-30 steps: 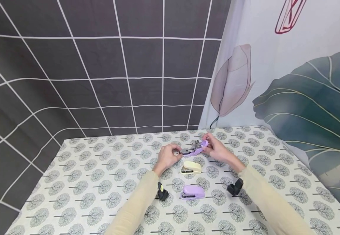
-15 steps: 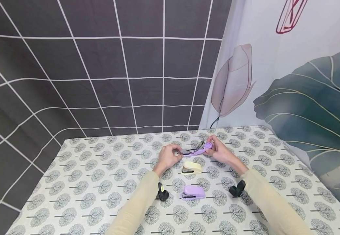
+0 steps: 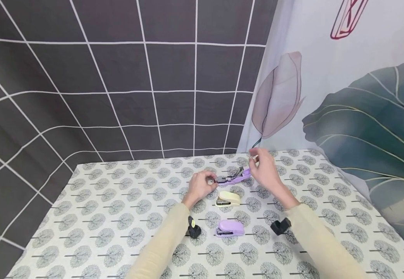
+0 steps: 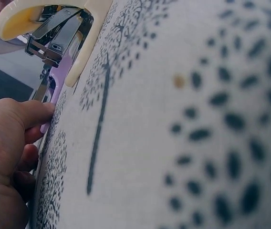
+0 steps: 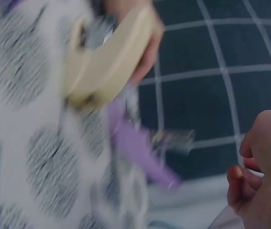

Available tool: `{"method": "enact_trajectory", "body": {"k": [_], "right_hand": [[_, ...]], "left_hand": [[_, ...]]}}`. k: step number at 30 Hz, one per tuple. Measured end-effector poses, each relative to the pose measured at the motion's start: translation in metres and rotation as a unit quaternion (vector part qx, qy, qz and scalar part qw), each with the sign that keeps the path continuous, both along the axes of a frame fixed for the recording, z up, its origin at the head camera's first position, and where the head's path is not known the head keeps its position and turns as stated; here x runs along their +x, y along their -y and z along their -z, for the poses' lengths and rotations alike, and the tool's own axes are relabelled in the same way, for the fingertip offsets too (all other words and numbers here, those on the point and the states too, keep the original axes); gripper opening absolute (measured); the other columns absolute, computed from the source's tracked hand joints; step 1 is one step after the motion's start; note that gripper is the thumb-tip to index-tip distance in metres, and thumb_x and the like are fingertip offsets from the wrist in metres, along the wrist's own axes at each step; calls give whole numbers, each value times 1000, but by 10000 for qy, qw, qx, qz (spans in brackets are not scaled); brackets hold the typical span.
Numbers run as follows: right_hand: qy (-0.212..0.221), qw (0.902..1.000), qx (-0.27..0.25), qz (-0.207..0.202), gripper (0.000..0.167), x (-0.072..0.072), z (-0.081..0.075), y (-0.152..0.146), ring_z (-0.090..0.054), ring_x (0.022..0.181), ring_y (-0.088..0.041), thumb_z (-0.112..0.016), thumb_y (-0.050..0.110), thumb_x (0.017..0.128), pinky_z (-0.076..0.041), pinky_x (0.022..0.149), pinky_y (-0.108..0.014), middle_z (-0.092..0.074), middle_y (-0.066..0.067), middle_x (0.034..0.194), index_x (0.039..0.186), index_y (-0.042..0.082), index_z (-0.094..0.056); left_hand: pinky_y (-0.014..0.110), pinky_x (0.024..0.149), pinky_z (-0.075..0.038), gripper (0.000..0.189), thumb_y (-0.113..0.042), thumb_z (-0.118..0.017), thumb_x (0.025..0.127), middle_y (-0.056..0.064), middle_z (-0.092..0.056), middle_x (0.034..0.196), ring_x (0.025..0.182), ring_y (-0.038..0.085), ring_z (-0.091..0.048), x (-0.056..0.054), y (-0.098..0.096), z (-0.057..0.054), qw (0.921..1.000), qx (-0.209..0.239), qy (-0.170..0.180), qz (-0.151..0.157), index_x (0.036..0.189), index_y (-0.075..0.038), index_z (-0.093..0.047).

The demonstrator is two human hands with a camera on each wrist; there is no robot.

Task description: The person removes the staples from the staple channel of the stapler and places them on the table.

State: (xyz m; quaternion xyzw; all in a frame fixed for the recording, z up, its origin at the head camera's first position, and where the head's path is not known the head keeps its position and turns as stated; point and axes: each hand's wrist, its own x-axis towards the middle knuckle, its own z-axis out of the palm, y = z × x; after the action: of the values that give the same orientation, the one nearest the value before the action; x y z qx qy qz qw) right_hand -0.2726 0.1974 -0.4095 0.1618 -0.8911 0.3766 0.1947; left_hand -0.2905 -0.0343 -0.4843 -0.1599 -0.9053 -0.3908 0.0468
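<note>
A purple stapler (image 3: pixel 241 177) lies opened out at the back of the table, its metal magazine angled up from the base. My left hand (image 3: pixel 199 188) pinches its left end between thumb and fingers; the left wrist view shows the thumb (image 4: pixel 40 112) against the purple edge. Just right of the stapler, my right hand (image 3: pixel 266 170) is raised with loosely curled fingers, apart from the purple cover (image 5: pixel 140 152). Nothing plainly shows in its grasp. A cream stapler (image 3: pixel 228 198) rests in front of the opened one. Nearer me stands a second purple stapler (image 3: pixel 229 228).
A white cloth with a tree print (image 3: pixel 125 240) covers the table. Behind it hangs a dark grid-patterned curtain (image 3: pixel 125 77), with a leaf-printed curtain (image 3: pixel 372 116) at the right. Each wrist carries a small black camera mount (image 3: pixel 194 229).
My right hand swung the purple stapler's cover further back to the right, then let go and rose away from it. My left hand stayed at the stapler's left end.
</note>
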Motion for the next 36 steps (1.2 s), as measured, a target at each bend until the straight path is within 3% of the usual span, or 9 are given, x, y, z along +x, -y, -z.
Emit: {"method": "enact_trajectory", "body": {"k": [2, 5, 8, 11, 15, 20, 27, 36], "right_hand": [[216, 9992, -208, -257, 18, 1, -7, 12, -58, 67, -27, -56, -9, 90, -48, 56, -28, -65, -23, 90, 107, -14, -61], [1323, 9881, -459, -632, 16, 5, -8, 26, -58, 60, -23, -53, -7, 93, -44, 48, -22, -67, -21, 82, 102, -13, -65], [2308, 9691, -631, -596, 18, 7, -2, 37, -62, 62, -24, -53, -5, 96, -49, 50, -24, -68, -23, 83, 102, -13, -67], [2698, 9592, -716, -447, 18, 6, 2, 46, -59, 57, -20, -54, -2, 97, -48, 50, -22, -67, -22, 79, 101, -13, -68], [2947, 9526, -721, -222, 17, 1, 3, 53, -52, 49, -13, -58, 1, 96, -37, 42, -18, -66, -16, 70, 97, -10, -71], [3199, 9450, -650, -183, 15, -5, 9, 58, -51, 46, -11, -60, 0, 95, -38, 41, -18, -66, -14, 67, 95, -10, -71], [3014, 9528, -367, 16, 13, -7, 17, 64, -52, 43, -9, -61, -3, 91, -43, 41, -19, -64, -8, 60, 92, -11, -71], [3150, 9479, -418, 236, 13, -9, 21, 69, -53, 42, -8, -62, -3, 92, -48, 42, -22, -64, -8, 59, 95, -12, -70]], "left_hand": [[27, 62, -42, 26, -16, -84, 79, -2, -70, 93, 63, 8, -48, 0, 1, -1, 10000, -18, -36, -18, 103, -12, -74], [27, 63, -42, 25, -17, -84, 79, -2, -70, 94, 63, 8, -48, 0, 1, -2, 10000, -70, -11, -7, 102, -13, -74], [27, 63, -42, 25, -17, -84, 79, -3, -70, 94, 63, 8, -48, 0, 0, 0, 10000, -96, 4, 26, 102, -13, -74], [28, 64, -42, 25, -16, -84, 78, -2, -70, 94, 63, 8, -48, 0, 0, 0, 9999, -103, -45, 11, 101, -13, -74], [28, 65, -43, 25, -16, -84, 79, -2, -71, 96, 63, 8, -48, -1, 0, 0, 9999, -121, -111, -22, 101, -13, -75], [28, 66, -43, 25, -17, -83, 79, -1, -72, 99, 64, 7, -48, -1, 0, -1, 9998, -161, -91, -8, 103, -14, -75], [28, 65, -43, 25, -18, -83, 79, -1, -72, 99, 64, 7, -49, -2, 1, 2, 9997, -160, -161, -5, 103, -14, -75], [29, 69, -43, 24, -19, -83, 79, -3, -73, 102, 66, 7, -49, -2, 0, 2, 9996, -234, -157, -60, 102, -16, -76]]}}
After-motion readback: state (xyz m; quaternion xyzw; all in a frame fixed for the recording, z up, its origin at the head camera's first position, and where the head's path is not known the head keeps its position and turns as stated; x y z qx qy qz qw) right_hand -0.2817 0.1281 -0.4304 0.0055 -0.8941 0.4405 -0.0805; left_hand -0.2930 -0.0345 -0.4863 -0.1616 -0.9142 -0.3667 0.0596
